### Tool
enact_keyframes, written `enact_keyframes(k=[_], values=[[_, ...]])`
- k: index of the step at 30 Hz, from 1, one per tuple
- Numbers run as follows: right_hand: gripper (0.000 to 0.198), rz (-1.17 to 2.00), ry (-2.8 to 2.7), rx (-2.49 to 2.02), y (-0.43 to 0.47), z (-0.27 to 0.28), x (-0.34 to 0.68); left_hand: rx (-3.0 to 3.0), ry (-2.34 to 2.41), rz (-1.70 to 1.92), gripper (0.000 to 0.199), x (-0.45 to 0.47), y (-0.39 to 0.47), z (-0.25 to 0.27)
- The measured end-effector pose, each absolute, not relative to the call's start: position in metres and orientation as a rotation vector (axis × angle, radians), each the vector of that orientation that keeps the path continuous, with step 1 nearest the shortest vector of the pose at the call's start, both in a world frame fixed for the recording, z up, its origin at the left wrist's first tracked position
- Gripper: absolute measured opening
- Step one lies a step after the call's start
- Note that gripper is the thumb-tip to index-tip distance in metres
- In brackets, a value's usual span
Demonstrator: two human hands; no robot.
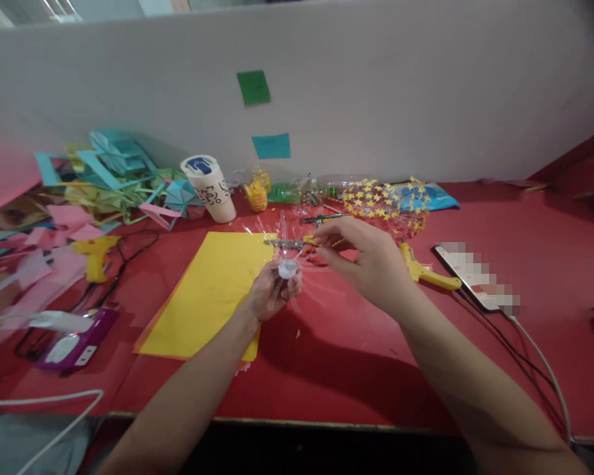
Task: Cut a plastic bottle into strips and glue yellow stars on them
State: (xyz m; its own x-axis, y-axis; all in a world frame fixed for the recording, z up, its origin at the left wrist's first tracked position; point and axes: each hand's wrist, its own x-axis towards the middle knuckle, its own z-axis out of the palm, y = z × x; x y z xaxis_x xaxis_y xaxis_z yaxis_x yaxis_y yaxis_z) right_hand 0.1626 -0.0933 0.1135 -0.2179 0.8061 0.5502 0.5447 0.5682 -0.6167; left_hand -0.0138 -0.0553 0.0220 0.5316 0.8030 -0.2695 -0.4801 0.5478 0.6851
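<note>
My left hand (272, 290) is closed around the neck of a cut clear plastic bottle top (288, 268), whose thin see-through strips fan out on all sides. Just to the right, my right hand (359, 254) is bent, its thumb and forefinger close together at the end of one of these strips; the fingertips are hard to make out. Behind the bottle top lie scissors (288, 243) with a yellow handle, partly hidden by my right hand. Yellow paper sheets (198, 297) are stacked under and left of my left hand.
Folded coloured paper (123, 165) is heaped at the left, near a yellow glue gun (96, 256) and a purple power strip (79, 343). A white cup (210, 191) stands behind. At right are star-covered plastic strips (376, 198), another glue gun (430, 274) and a white power strip (462, 267).
</note>
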Motion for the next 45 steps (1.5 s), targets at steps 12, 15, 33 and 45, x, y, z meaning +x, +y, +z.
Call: enact_keyframes(k=[12,15,33,45], values=[[0.007,0.397,-1.824,-1.088,-0.091,0.117,0.171,0.555,0.573,0.804,0.021,-0.015,-0.056,0.021],[0.011,0.459,-1.872,-1.116,-0.090,0.115,0.168,0.469,0.617,0.778,0.020,-0.016,-0.055,0.021],[0.012,0.649,-1.832,-1.060,-0.102,0.113,0.153,0.509,0.638,0.643,0.027,-0.014,-0.058,0.028],[0.012,0.441,-1.950,-0.999,-0.102,0.113,0.153,0.548,0.546,0.648,0.021,-0.015,-0.059,0.022]])
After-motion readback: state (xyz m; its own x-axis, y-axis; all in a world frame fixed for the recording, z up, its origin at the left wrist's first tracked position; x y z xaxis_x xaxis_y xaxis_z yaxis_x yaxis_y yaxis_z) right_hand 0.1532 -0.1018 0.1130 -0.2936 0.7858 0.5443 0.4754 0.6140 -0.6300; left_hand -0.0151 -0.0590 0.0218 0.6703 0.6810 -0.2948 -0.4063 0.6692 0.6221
